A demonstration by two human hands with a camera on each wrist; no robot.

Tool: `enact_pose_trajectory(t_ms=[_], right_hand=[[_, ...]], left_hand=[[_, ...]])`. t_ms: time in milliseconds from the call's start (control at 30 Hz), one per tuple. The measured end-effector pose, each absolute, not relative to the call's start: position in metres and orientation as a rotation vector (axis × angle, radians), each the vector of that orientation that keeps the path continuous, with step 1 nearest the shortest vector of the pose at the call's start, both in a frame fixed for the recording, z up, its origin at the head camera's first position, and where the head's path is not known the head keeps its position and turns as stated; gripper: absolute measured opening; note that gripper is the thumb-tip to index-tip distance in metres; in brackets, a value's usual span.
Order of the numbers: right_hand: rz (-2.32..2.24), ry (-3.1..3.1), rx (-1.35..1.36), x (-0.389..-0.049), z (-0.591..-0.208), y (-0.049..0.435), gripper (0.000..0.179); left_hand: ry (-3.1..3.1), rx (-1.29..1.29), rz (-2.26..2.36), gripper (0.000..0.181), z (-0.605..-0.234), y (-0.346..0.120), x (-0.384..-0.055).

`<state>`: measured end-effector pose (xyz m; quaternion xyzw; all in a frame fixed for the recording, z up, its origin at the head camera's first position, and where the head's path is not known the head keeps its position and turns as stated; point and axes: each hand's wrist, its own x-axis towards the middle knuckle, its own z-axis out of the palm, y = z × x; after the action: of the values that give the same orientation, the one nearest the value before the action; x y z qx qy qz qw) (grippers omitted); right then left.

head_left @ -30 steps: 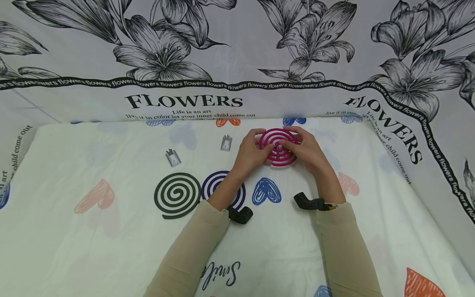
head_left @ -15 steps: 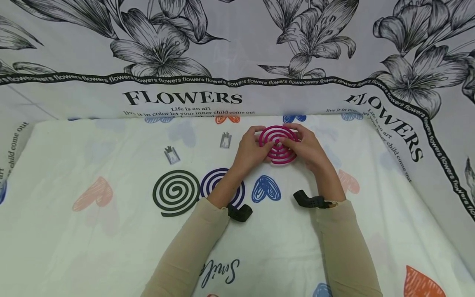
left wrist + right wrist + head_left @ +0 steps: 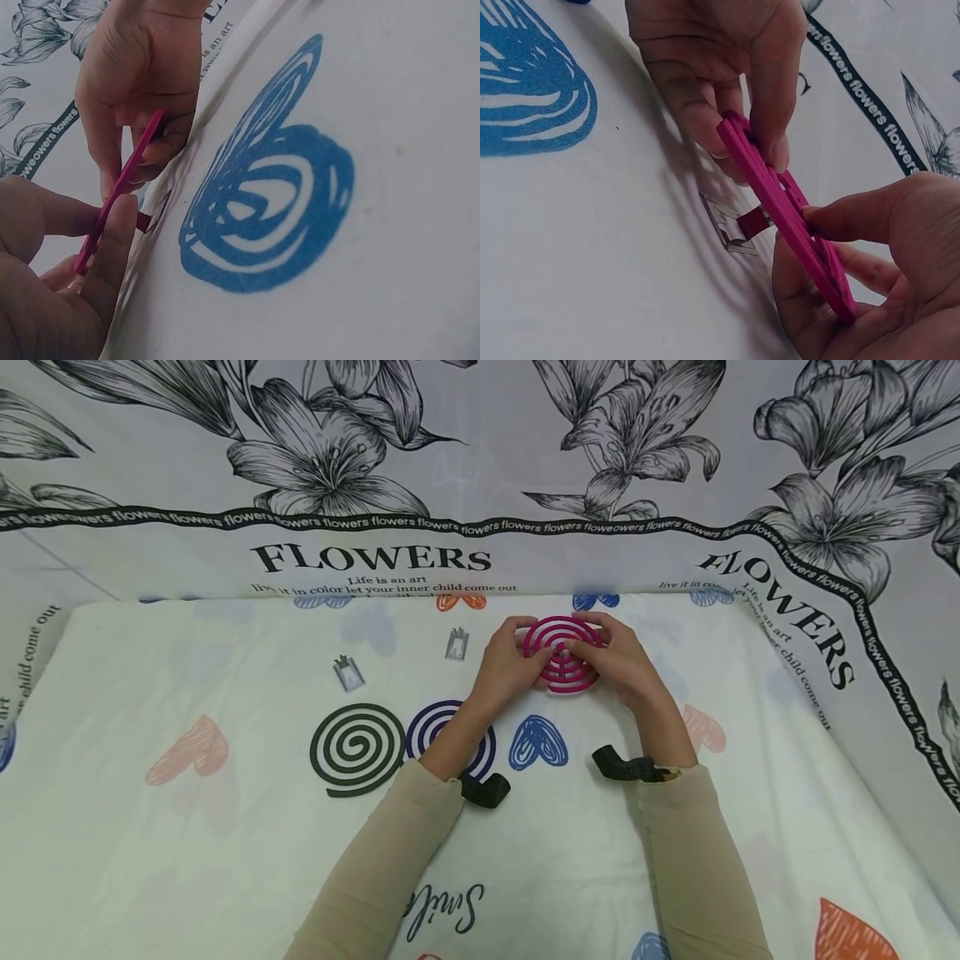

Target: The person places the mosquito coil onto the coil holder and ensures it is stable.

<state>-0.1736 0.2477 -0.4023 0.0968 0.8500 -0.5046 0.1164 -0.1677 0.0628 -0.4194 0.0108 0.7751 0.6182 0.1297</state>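
Both hands hold a pink mosquito coil (image 3: 787,225) near the far edge of the table. My left hand (image 3: 506,672) grips its left side, thumb near the centre and fingers around the outer edge. From the opposite side my right hand (image 3: 630,664) pinches it in a similar way, thumb also near the middle. In the right wrist view a small metal coil stand (image 3: 726,225) shows under the coil's centre, its tab reaching up to the coil. The coil is tilted in both wrist views.
Left of the hands lie a dark green mosquito coil (image 3: 345,792) and a dark blue one (image 3: 410,743), side by side; the left forearm partly covers the blue one. Two more metal stands lie behind them, one at left (image 3: 348,674), the other stand (image 3: 457,645) nearer the hands.
Both hands keep the pink coil in nearly the same place and pose. The head view has shifted very slightly.
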Motion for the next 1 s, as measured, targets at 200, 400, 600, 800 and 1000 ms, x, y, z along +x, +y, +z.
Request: enact_pose_trajectory(t_ms=[200, 400, 600, 800, 1000], right_hand=[[-1.451, 2.500, 0.277, -0.173, -0.403, 0.248, 0.066], [-1.406, 2.553, 0.235, -0.171, -0.402, 0.247, 0.065], [-1.389, 2.597, 0.204, -0.171, -0.400, 0.245, 0.064], [-1.371, 2.637, 0.157, -0.170, -0.396, 0.246, 0.065], [-1.369, 2.651, 0.143, -0.168, -0.391, 0.246, 0.064]], left_hand=[[2.282, 0.041, 1.758, 0.061, -0.420, 0.063, -0.166], [2.322, 0.044, 1.692, 0.062, -0.418, 0.063, -0.165], [2.439, 0.088, 1.583, 0.065, -0.412, 0.062, -0.165], [2.480, 0.121, 1.557, 0.065, -0.408, 0.061, -0.164], [2.473, 0.131, 1.554, 0.065, -0.408, 0.061, -0.164]])
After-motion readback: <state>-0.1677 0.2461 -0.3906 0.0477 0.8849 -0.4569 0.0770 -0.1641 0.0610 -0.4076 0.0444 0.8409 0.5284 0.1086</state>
